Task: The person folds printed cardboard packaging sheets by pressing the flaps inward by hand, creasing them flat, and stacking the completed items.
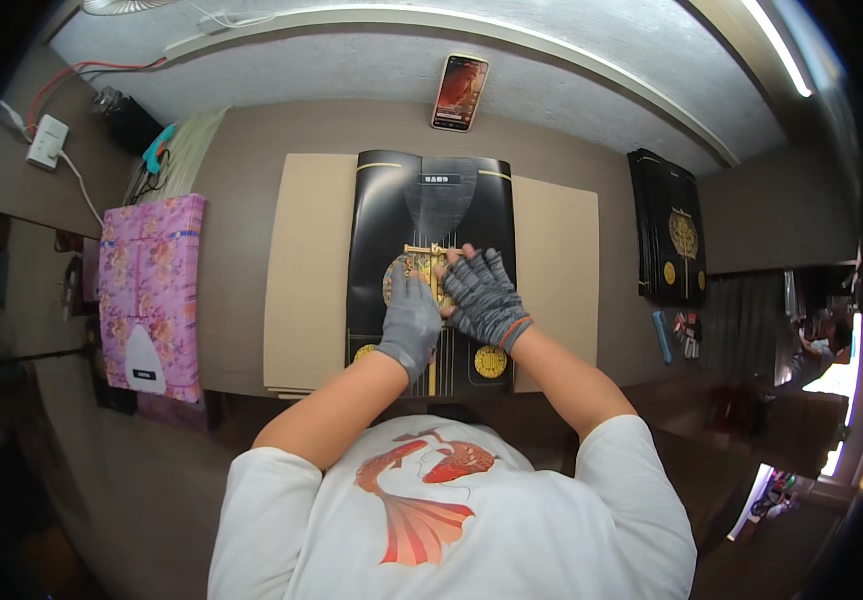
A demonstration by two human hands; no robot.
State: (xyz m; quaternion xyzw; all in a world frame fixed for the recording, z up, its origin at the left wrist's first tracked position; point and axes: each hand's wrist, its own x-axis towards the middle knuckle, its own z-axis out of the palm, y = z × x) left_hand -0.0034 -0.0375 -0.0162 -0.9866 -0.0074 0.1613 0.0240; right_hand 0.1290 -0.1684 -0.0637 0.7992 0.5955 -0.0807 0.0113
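A glossy black printed cover (381,210) with gold ornaments lies in the middle of the table. It has a dark grey tapered panel at its upper middle. Tan cardboard sheets (311,270) lie beneath it and stick out on both sides. My left hand (412,325), in a plain grey glove, rests on the cover's central gold pattern with its fingers stretched out. Beside it my right hand (486,298), in a striped grey glove with bare fingertips, presses on the same pattern, fingers spread. Neither hand grips anything visible, and together they hide part of the gold design.
Pink flowered packages (151,280) lie at the left. A stack of similar black covers (669,230) is at the right, near a blue tool-like object (661,336). A phone (460,92) leans at the back wall. A white power strip (47,141) with cables is at far left.
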